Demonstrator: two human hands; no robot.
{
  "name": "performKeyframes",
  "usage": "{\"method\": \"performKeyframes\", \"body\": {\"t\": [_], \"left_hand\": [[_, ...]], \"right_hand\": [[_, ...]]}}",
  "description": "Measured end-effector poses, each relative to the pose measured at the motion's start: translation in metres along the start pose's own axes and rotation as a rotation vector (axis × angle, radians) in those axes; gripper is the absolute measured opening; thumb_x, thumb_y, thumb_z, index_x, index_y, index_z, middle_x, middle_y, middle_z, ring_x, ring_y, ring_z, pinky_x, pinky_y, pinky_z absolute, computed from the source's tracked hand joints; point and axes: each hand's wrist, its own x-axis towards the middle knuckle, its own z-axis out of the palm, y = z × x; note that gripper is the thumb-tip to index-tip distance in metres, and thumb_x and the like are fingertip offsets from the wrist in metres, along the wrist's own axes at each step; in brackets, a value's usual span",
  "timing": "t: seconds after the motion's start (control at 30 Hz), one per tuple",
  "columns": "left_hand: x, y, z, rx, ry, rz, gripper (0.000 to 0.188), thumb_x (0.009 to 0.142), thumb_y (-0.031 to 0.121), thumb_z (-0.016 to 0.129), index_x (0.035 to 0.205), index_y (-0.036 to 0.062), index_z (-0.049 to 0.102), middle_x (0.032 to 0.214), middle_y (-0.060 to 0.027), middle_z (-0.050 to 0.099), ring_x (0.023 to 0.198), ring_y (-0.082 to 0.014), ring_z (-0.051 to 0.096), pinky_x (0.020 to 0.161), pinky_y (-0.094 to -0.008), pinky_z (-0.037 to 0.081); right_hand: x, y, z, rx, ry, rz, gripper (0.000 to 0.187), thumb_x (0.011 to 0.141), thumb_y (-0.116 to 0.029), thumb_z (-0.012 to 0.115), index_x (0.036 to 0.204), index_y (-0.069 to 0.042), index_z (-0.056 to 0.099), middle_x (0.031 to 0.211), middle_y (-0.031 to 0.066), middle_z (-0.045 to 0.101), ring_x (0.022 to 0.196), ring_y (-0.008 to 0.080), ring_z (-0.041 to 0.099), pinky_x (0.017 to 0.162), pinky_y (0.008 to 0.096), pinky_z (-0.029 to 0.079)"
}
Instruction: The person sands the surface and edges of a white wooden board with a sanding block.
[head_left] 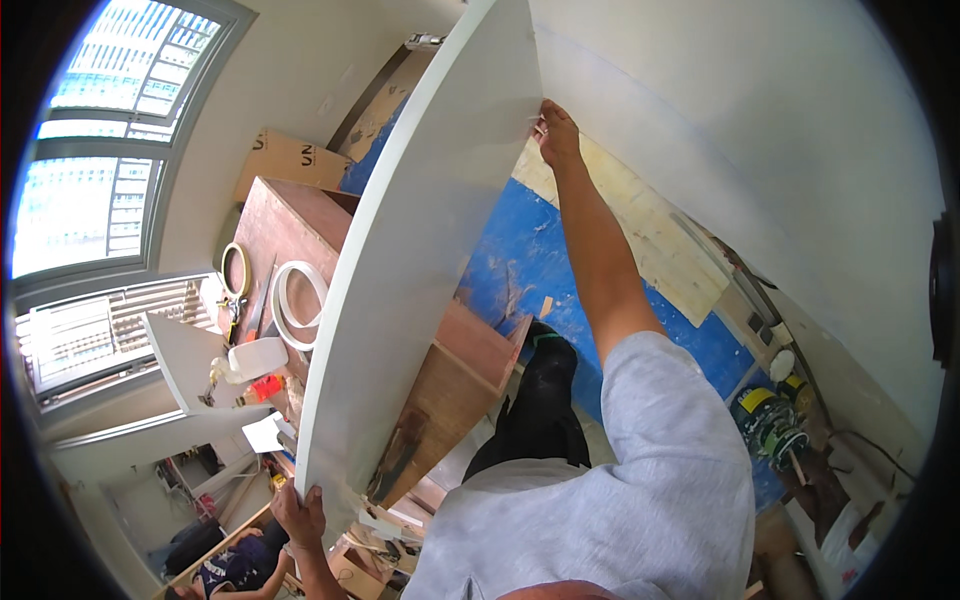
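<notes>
A large white panel [425, 200] stands tilted on edge in front of me, running from the top of the view down to the lower left. My left hand [300, 515] is closed around its lower end, with the thumb on the near face. At the far end, my right arm is stretched out and my right hand [558, 135] has its fingers bent at the panel's edge; the fingertips are partly hidden. Behind the panel, a reddish plywood box [300, 215] bears a roll of white edge strip [297, 305], a roll of tape [236, 270] and a white bottle [257, 358].
Blue sheeting [520, 250] and a pale board [640, 215] lie on the floor by the white wall. A wooden box [440, 400] stands beside my leg. Paint-stained cans [768, 420] and a cable are at the right. Another person [235, 570] is at the lower left.
</notes>
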Motion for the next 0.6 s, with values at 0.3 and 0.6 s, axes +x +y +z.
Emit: {"method": "performKeyframes", "body": {"t": [0.3, 0.6], "left_hand": [[-0.006, 0.001, 0.007, 0.022, 0.029, 0.020, 0.049, 0.095, 0.050, 0.067, 0.095, 0.0015, 0.063, 0.079, -0.0168, 0.063, 0.070, -0.0415, 0.062, 0.063, -0.0479, 0.047], [0.015, 0.027, 0.006, 0.042, 0.148, -0.156, 0.043, 0.081, 0.030, 0.080, 0.108, 0.0037, 0.060, 0.092, -0.0143, 0.065, 0.092, -0.0371, 0.065, 0.080, -0.0485, 0.049]], "right_hand": [[-0.084, 0.096, -0.025, 0.144, -0.137, 0.251, 0.052, 0.105, -0.054, 0.050, 0.138, -0.014, 0.053, 0.137, 0.0070, 0.059, 0.126, 0.0266, 0.053, 0.106, 0.0487, 0.044], [-0.169, 0.142, -0.003, 0.273, -0.212, 0.518, 0.103, 0.079, -0.086, 0.056, 0.147, -0.009, 0.050, 0.148, 0.0149, 0.054, 0.138, 0.0380, 0.049, 0.119, 0.0604, 0.035]]}}
